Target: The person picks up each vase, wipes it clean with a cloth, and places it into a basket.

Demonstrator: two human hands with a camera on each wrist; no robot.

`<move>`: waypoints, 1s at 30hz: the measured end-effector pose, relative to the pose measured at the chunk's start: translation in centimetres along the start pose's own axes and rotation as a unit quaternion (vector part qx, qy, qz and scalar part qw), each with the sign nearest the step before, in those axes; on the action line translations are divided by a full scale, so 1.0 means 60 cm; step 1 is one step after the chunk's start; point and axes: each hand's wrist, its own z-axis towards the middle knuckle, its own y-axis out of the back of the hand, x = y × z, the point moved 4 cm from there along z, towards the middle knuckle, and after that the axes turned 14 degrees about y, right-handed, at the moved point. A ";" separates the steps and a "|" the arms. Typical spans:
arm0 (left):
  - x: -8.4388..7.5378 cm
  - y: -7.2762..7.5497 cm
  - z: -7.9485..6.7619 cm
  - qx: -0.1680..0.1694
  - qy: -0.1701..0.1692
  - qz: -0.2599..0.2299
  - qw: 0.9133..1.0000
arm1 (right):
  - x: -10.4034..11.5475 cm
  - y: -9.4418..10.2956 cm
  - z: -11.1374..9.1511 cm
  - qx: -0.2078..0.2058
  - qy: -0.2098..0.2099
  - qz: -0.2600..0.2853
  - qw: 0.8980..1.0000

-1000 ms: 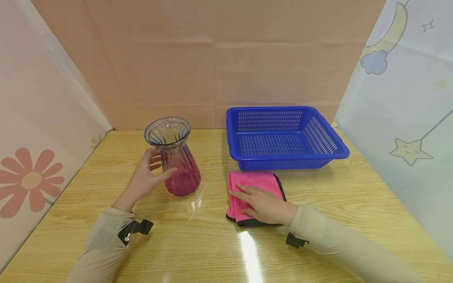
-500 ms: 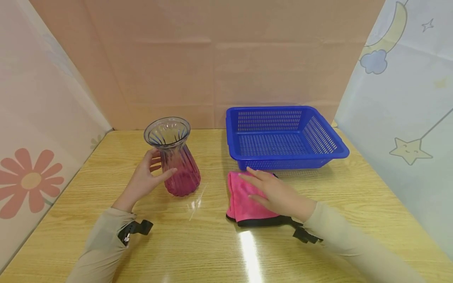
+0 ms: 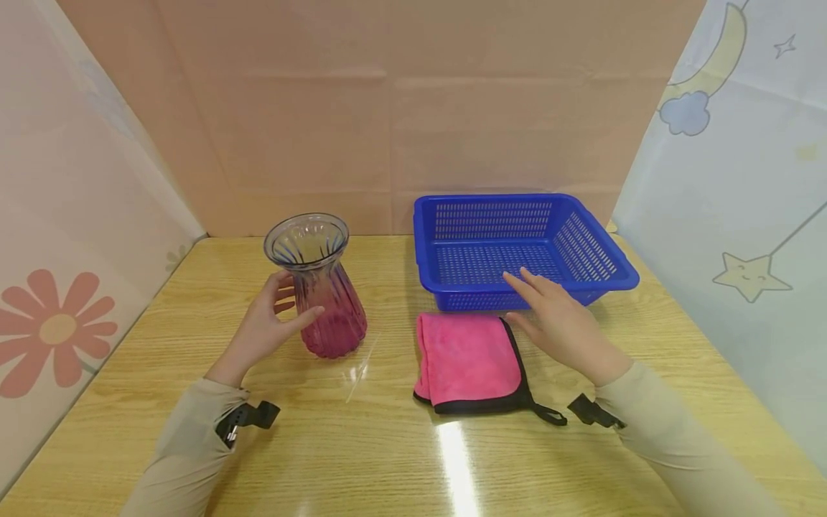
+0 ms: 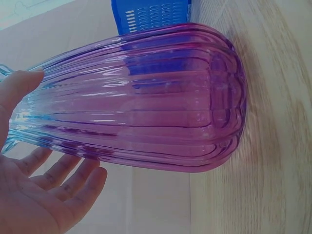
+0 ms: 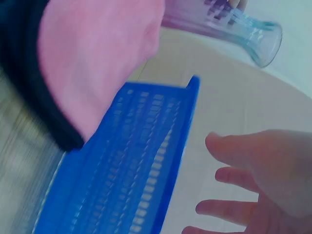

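Observation:
In the head view, a ribbed glass vase [image 3: 332,309], clear at its flared rim and pink-purple below, stands upright on the table. My left hand [image 3: 261,323] is spread beside it, thumb across its front and fingers at its left side; the left wrist view has the fingers [image 4: 73,185] loosely extended along the glass. Firm contact cannot be made out. A folded pink cloth [image 3: 474,359] with black edging and a hanging loop lies to the right. My right hand [image 3: 565,323] hovers with spread fingers at the near rim of a blue basket [image 3: 526,287], holding nothing.
The perforated basket stands on the wooden table [image 3: 362,459] toward the back right. A peach backdrop [image 3: 388,115] rises behind the table. Patterned panels stand left [image 3: 58,215] and right [image 3: 730,201]. A dark strap mount [image 3: 242,424] is on the left wrist.
My right hand has lifted off the pink cloth and moved right and away toward the basket, uncovering the cloth and its loop. The left hand and vase have stayed in place.

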 end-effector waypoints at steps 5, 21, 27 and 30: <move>0.000 0.000 0.000 -0.001 0.001 -0.001 1.000 | -0.028 -0.004 -0.013 -0.012 -0.028 -0.029 0.999; 0.003 -0.007 -0.003 -0.002 0.009 0.002 1.000 | -0.060 -0.020 -0.030 -0.087 -0.054 -0.075 0.992; 0.004 -0.016 -0.005 0.003 0.005 0.000 1.000 | -0.063 -0.026 -0.032 -0.092 -0.068 -0.075 0.991; 0.005 -0.020 -0.005 0.003 0.002 -0.007 1.000 | -0.062 -0.027 -0.032 -0.093 -0.067 -0.073 0.991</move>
